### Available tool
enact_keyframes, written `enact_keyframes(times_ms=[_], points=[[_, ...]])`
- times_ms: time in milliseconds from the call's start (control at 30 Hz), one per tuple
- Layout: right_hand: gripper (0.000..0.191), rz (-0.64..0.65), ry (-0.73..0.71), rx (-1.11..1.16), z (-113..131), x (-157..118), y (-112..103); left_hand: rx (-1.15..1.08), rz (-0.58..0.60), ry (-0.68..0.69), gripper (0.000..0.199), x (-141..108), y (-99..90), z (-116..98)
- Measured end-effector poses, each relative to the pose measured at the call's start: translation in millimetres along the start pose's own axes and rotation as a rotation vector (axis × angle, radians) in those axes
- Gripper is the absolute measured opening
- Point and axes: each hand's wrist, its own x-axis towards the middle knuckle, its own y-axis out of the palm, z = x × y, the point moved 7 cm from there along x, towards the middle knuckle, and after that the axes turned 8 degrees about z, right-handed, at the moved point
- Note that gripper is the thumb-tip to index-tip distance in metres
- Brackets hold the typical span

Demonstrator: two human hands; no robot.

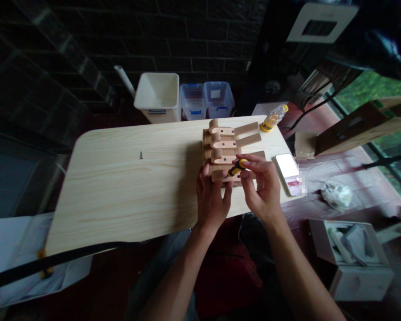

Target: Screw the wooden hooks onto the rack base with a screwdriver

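Fingers of your right hand pinch a yellow-and-black screwdriver between them; fingers of your left hand sit spread against the wooden bracket assembly, centre right on the pine tabletop. Stiff, probably light; steady it by its thick base.

The person's right hand is pinching a yellow-and-black screwdriver with its tip on a wooden hook assembly, while the left hand is steadying the assembly on a pale wood tabletop, beside a smartphone.
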Motion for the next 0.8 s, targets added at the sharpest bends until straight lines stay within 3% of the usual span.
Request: enact_keyframes(times_ms=[800], points=[[0.02,-0.024,0.023,-0.019,-5.5,0.7,-3.8,0.012,-0.007,0.003,0.042,0.1,0.0,0.3]])
